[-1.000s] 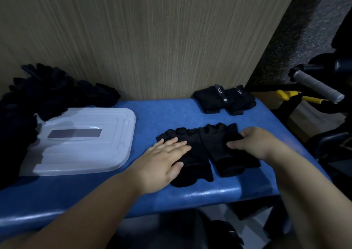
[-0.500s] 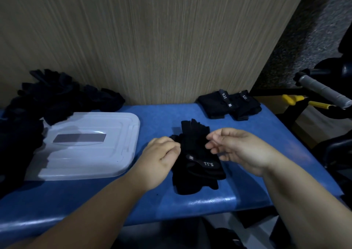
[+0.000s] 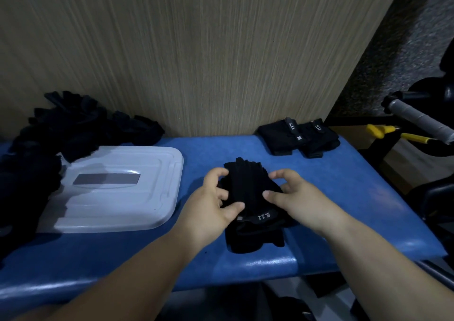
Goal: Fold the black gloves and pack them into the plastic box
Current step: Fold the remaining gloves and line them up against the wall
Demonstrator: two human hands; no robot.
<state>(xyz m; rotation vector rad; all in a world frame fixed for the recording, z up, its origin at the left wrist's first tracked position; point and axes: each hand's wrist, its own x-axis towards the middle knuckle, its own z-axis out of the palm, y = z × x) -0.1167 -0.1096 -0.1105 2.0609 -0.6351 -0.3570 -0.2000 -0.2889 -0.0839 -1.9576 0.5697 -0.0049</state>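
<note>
A pair of black gloves [image 3: 248,190] lies stacked one on the other in the middle of the blue bench [image 3: 344,198], with a "5.11" strap across the near end. My left hand [image 3: 213,203] grips the stack's left side, thumb on top. My right hand [image 3: 292,195] grips the right side with curled fingers. The plastic box [image 3: 118,188] sits to the left with its translucent white lid on. A folded pair of gloves [image 3: 298,136] rests at the bench's back right.
A heap of loose black gloves [image 3: 61,134] lies at the far left against the wood-grain wall [image 3: 196,50]. Past the bench's right edge stand a grey-handled bar [image 3: 417,119] and yellow-handled tools [image 3: 383,131]. The bench's front edge is close below the stack.
The two gloves lay side by side a second ago. One was laid over the other, and both hands have now closed round the stack from its two sides.
</note>
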